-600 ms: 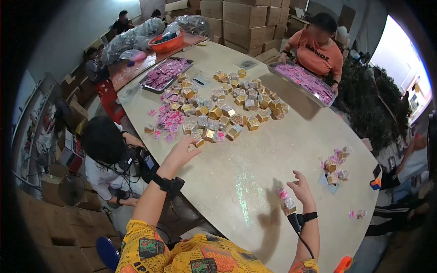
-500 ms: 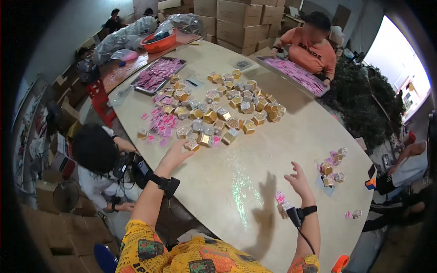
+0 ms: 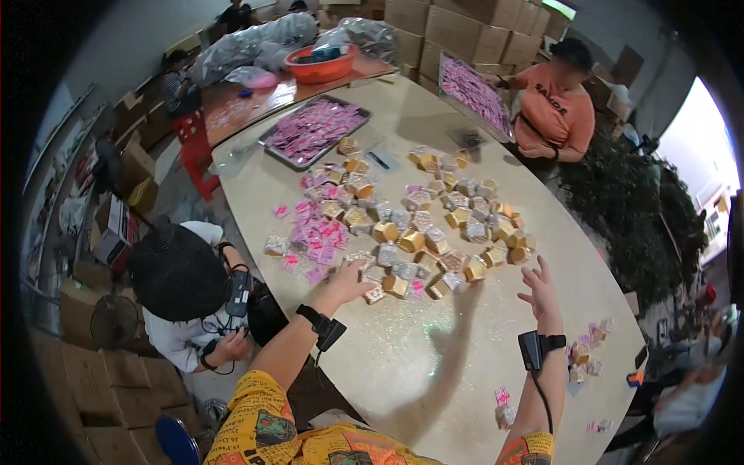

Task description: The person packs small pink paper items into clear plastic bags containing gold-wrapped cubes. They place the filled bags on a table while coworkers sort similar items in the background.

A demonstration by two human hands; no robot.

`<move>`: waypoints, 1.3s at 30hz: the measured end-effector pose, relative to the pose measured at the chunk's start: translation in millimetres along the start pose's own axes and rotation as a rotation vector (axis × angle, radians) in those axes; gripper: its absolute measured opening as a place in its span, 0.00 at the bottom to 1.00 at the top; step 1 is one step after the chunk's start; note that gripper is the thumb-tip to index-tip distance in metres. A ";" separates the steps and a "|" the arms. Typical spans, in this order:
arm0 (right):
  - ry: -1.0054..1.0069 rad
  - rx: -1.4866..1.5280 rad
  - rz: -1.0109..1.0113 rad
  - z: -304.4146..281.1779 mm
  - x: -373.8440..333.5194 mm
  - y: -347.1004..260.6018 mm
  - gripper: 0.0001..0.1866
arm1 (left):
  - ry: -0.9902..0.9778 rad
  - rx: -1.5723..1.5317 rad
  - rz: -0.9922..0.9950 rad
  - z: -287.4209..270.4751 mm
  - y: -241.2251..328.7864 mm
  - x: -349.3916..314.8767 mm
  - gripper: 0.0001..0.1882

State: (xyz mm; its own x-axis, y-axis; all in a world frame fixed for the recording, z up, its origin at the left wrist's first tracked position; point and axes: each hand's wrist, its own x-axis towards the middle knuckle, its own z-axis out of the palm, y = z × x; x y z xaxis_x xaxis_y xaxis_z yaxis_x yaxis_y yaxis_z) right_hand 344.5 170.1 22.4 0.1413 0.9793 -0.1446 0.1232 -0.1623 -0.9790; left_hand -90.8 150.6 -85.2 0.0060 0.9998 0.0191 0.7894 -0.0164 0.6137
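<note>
Many small gold and silver faceted boxes (image 3: 411, 239) are spread in a loose heap on the pale table. My left hand (image 3: 345, 284) reaches to the near left edge of this heap, fingers stretched among the closest boxes. It looks open, though I cannot tell whether its fingertips touch a box. Beside it lies a scatter of pink packets (image 3: 318, 235). My right hand (image 3: 540, 293) hovers over the table just off the heap's right end, open with fingers apart and nothing in it. A pink packet with a box (image 3: 504, 411) lies near my right forearm.
A metal tray (image 3: 298, 164) of pink packets rests at the far left. At the far side a person in orange (image 3: 554, 105) holds another tray (image 3: 474, 97). Someone in white (image 3: 182, 291) sits at the left edge. A small group of boxes (image 3: 581, 354) lies at the right.
My right hand has moved forward toward the heap. The view has shifted. The person in orange has tipped the held tray more upright, and the seated person at left has raised a hand.
</note>
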 end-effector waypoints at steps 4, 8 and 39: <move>-0.058 -0.063 0.052 31.1 19.7 18.7 0.47 | 0.057 0.072 -0.237 -35.9 -11.5 -2.3 0.49; -0.086 -0.124 0.122 43.2 21.2 31.8 0.48 | 0.315 0.176 -0.387 -50.3 -73.3 7.9 0.53; 0.852 1.009 0.117 115.5 -89.4 136.0 0.12 | -0.654 -1.295 -0.351 94.7 163.3 88.3 0.28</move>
State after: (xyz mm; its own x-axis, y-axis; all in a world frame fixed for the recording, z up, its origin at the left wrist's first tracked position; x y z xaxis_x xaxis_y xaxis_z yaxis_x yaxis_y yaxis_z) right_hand 235.2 74.3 -114.4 0.7148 0.5240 -0.4632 -0.6590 0.2828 -0.6970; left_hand 96.7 237.3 -58.0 0.4801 0.7769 -0.4073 -0.2682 0.5721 0.7751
